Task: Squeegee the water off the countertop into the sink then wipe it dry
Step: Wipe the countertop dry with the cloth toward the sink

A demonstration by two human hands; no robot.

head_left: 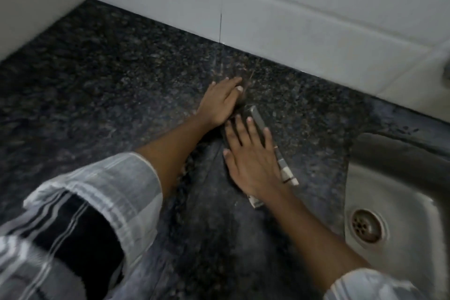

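A folded checked cloth [288, 174] lies on the dark speckled granite countertop [109, 85], a little left of the steel sink [394, 192]. My right hand [253, 153] presses flat on top of the cloth with its fingers spread. My left hand [222, 102] lies just beyond it, fingers on the far end of the cloth near the wall. A smooth dark streak runs across the counter behind the cloth, toward me. No squeegee is in view.
White tiled wall [292, 14] borders the counter at the back. A pale vertical surface [31, 0] closes the left corner. The sink drain [367, 225] shows at the lower right. A metal fixture [446, 70] pokes in at the right edge.
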